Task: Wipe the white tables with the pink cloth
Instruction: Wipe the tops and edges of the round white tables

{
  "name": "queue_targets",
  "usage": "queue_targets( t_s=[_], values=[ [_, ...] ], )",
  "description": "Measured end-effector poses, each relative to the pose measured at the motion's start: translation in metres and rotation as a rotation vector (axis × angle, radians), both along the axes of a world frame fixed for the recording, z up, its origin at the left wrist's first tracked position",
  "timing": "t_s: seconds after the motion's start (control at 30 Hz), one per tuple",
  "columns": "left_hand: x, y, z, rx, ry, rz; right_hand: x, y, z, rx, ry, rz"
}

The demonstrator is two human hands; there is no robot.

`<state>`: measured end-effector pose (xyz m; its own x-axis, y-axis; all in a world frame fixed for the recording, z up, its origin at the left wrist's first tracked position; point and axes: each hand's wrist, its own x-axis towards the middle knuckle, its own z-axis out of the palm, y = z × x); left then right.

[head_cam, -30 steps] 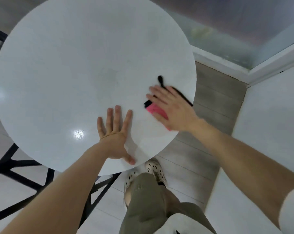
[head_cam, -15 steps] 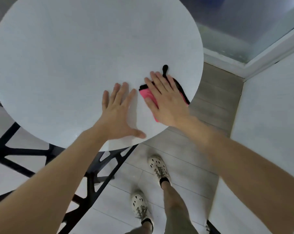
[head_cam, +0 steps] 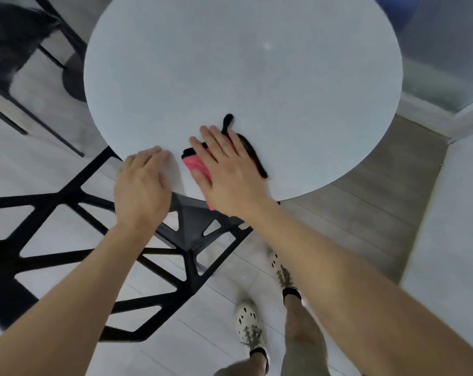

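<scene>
Cloth (head_cam: 196, 164) under flat right hand (head_cam: 230, 172), left hand (head_cam: 141, 185) beside

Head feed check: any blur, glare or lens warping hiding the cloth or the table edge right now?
Head view: pink cloth and right hand fairly sharp; white table evenly lit, one faint bright speck, no glare; dark chair at top left and the shoes smeared by motion blur; soft shadow between left hand and cloth; wide-angle lens bows the forearms toward the corners.
</scene>
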<state>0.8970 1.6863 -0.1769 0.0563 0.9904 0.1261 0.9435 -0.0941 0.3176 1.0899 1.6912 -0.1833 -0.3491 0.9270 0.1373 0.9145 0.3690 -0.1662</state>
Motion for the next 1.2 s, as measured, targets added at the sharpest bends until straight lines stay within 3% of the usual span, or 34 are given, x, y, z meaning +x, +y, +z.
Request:
queue_targets(
  t_s=[0.1,0.2,0.27,0.33,0.47,0.53,0.67,0.73,0.87,0.97,1.03,1.13,1.2],
  values=[
    [0.002,0.002,0.002,-0.003,0.0,-0.017,0.07,-0.003,-0.004,0.033,-0.056,-0.011],
    [0.004,0.001,0.001,-0.007,0.004,-0.006,0.128,-0.005,-0.003,0.015,-0.099,-0.314],
    [0.001,-0.001,0.001,-0.018,0.003,-0.021,0.11,-0.004,-0.003,0.006,-0.093,-0.564],
    [-0.004,0.002,0.004,-0.035,-0.008,-0.031,0.057,0.003,-0.001,0.009,-0.053,-0.671],
    [-0.012,0.008,0.011,-0.049,-0.001,-0.068,-0.056,0.01,0.0,0.007,0.016,-0.359],
    [-0.011,0.007,0.013,-0.051,0.008,-0.052,-0.072,0.004,-0.001,-0.002,0.04,-0.234],
    [-0.004,0.006,0.017,-0.063,0.016,-0.032,-0.001,-0.014,-0.002,0.025,0.029,-0.036],
    [0.001,0.007,0.018,-0.068,0.018,0.002,0.062,-0.02,-0.001,0.024,-0.023,-0.036],
    [0.006,0.007,0.015,-0.036,0.011,0.002,0.17,0.019,-0.002,-0.07,-0.084,-0.385],
    [0.007,0.009,0.013,-0.029,0.042,0.021,0.147,0.067,-0.004,-0.097,-0.022,-0.712],
    [0.01,0.014,0.016,-0.064,0.08,0.043,0.092,0.074,-0.003,-0.021,-0.021,-0.578],
    [0.018,0.028,0.028,-0.156,0.142,0.11,0.028,0.043,0.0,0.01,-0.018,-0.03],
    [0.036,0.039,0.038,-0.184,0.139,0.151,0.032,0.027,0.004,-0.047,-0.027,0.248]
  ],
)
